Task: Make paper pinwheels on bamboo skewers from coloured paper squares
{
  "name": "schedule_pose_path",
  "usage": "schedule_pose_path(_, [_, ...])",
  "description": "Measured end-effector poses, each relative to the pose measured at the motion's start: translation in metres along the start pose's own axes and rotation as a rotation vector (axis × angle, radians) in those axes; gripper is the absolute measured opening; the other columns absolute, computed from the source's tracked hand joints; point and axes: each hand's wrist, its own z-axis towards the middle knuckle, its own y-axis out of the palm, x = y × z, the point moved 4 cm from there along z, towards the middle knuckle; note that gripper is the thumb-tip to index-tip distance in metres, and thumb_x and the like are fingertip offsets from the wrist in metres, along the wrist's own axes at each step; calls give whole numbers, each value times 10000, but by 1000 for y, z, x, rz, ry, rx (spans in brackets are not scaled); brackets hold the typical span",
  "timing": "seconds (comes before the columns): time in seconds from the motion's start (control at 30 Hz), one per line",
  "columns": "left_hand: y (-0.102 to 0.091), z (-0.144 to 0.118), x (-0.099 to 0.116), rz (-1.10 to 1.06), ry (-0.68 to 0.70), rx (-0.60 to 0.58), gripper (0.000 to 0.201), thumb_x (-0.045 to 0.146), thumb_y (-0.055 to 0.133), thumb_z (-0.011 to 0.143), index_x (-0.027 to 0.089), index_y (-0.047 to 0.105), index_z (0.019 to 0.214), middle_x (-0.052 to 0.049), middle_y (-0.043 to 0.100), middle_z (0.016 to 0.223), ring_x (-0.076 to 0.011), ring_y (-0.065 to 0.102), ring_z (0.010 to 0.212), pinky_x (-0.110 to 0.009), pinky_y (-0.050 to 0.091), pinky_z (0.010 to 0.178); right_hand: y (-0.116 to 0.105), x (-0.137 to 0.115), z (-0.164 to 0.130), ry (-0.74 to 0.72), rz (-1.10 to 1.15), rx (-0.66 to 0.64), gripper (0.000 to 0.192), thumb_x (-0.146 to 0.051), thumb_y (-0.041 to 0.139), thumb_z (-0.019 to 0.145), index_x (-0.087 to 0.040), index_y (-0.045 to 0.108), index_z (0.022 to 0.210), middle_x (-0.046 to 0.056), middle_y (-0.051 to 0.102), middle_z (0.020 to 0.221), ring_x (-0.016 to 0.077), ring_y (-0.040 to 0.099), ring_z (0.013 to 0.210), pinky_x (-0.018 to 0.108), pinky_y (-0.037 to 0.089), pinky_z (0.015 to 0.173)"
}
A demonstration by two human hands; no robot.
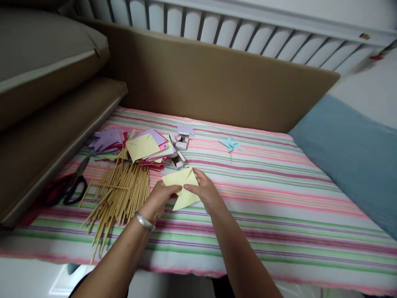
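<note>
Both of my hands hold a pale yellow paper square [182, 187] just above the striped cloth [266, 198]. My left hand [159, 200], with a silver bracelet on the wrist, pinches the sheet's left edge. On the right side, my right hand [204, 192] grips it, with fingers folded over the paper's middle. The sheet looks cut or folded toward its centre.
A heap of wooden sticks [119, 196] lies left of my hands. Behind it sit a stack of coloured paper squares [139, 147], small white boxes [180, 151] and scissors [72, 186]. A finished blue pinwheel [230, 145] lies farther back. A brown padded wall [217, 78] borders the surface.
</note>
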Motion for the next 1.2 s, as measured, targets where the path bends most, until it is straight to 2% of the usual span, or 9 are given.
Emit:
schedule_pose_path(0.23, [6,-2,-6,-160,19,-25,313,203,762,557,128,707,855,-76,730,824,-157,648,696,-258,480,692,6,5,2,-75,138,89,562,-198,728,562,-204,548,1095,30,697,916,208,649,763,306,500,663])
schedule_pose_path(0.37, [3,0,-4,-155,21,22,303,218,766,538,114,708,816,-75,728,745,-165,647,650,-268,481,673,8,8,2,-78,104,126,575,-247,706,608,-199,510,1147,39,692,880,208,647,742,328,508,666])
schedule_pose_path(0.43, [-3,3,3,-151,36,46,319,220,768,520,112,703,813,-69,724,720,-171,648,646,-277,482,680,5,3,0,-134,-34,162,531,-285,664,673,-204,500,1172,34,680,839,202,642,737,342,512,677])
schedule_pose_path(0.5, [-12,4,12,-159,54,107,286,207,769,498,121,695,760,-49,714,679,-166,644,630,-272,481,672,2,-7,-5,-282,-258,168,436,-281,609,736,-224,528,1160,47,663,908,207,631,837,364,509,747])
schedule_pose_path(0.63, [-28,3,28,-179,88,234,172,167,758,477,146,652,610,5,656,537,-128,601,532,-236,461,586,9,-26,-17,-652,-747,6,369,-157,521,784,-289,584,1123,56,525,1265,230,467,1181,433,394,978])
schedule_pose_path(0.73, [-29,1,33,-191,81,233,148,152,746,485,151,645,593,21,629,496,-113,567,483,-227,447,551,15,-26,-22,-767,-929,-67,380,-105,499,778,-284,596,1099,48,413,1382,241,353,1282,474,335,1026])
schedule_pose_path(0.83, [-27,0,32,-172,70,207,150,155,737,493,144,661,621,15,631,495,-118,563,477,-228,439,535,18,-21,-21,-767,-973,-79,291,-111,516,779,-265,631,997,51,392,1397,249,322,1302,483,349,1013])
schedule_pose_path(1.03, [-28,3,25,-56,80,173,200,171,718,509,121,702,702,-52,709,643,-156,610,535,-247,443,540,18,-21,-19,-762,-939,-51,150,-158,561,789,-258,661,837,50,465,1340,244,368,1271,480,336,1014])
schedule_pose_path(1.2, [-22,7,18,42,96,117,207,176,715,520,115,717,718,-55,714,671,-150,603,535,-237,434,533,15,-18,-15,-687,-880,63,78,-211,606,768,-241,677,780,77,482,1321,251,353,1280,478,315,1025])
